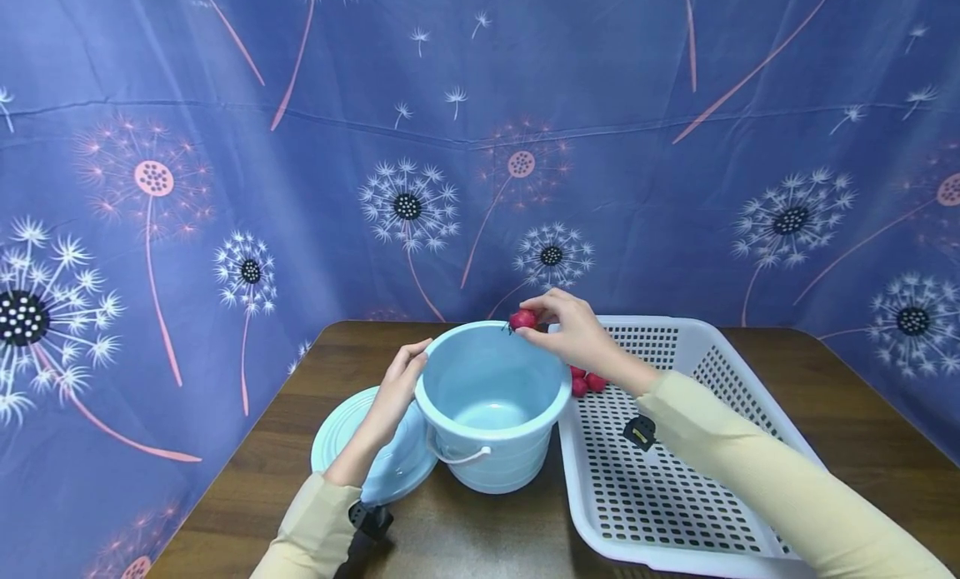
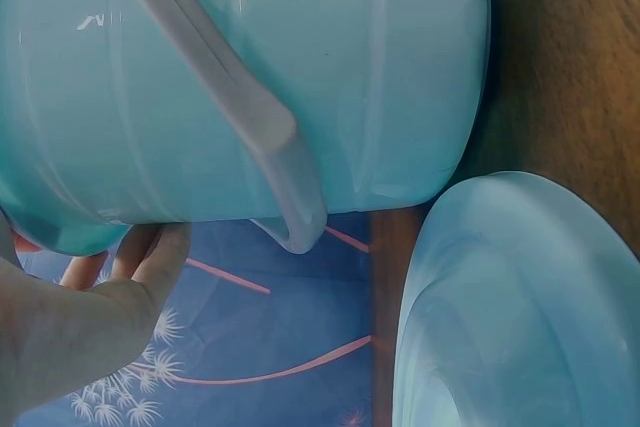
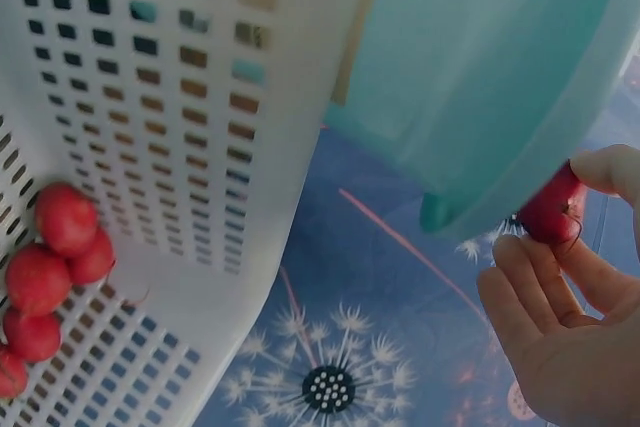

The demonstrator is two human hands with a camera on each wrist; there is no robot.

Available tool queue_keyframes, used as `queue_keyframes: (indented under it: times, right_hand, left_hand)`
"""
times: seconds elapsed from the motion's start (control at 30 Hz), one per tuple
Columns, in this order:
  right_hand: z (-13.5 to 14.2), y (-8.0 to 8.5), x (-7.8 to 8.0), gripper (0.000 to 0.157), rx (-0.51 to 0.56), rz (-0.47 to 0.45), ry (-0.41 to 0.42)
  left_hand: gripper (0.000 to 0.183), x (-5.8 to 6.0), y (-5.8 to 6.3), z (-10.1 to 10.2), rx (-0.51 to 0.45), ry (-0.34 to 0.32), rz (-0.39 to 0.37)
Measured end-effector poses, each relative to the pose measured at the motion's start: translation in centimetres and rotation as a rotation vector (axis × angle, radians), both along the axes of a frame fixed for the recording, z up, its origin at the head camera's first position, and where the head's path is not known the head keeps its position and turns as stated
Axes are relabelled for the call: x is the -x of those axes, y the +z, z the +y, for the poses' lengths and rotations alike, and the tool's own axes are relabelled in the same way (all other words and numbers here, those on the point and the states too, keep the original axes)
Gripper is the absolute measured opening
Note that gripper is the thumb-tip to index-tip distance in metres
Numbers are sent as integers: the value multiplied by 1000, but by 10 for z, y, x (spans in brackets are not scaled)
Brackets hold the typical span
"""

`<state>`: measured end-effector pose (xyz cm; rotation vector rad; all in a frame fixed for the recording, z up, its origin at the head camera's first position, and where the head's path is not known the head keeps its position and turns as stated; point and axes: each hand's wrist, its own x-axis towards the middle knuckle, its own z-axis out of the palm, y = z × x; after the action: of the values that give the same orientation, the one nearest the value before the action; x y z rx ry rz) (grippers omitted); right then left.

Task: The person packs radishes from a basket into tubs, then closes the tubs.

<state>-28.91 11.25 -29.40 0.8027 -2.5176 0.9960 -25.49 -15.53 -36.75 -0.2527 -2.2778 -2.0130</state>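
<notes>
A light blue bucket stands upright on the table, its white handle hanging down in front. My left hand grips the bucket's rim at the left; in the left wrist view its fingers lie along the outer wall. Above the far right of the rim, my right hand pinches a red radish between thumb and fingers, thin root ends trailing from it. Several more radishes lie together in the white perforated basket to the right, near its left wall.
A round light blue lid lies flat left of the bucket, partly under my left forearm. The brown wooden table ends at a blue dandelion-print cloth behind. My right forearm reaches across the basket.
</notes>
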Motion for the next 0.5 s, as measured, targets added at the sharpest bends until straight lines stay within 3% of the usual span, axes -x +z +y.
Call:
queue_keyframes:
  times: [0.5]
  right_hand:
    - [-26, -6, 4, 36, -2, 3, 91]
  left_hand:
    - [39, 1, -1, 0, 9, 3, 5]
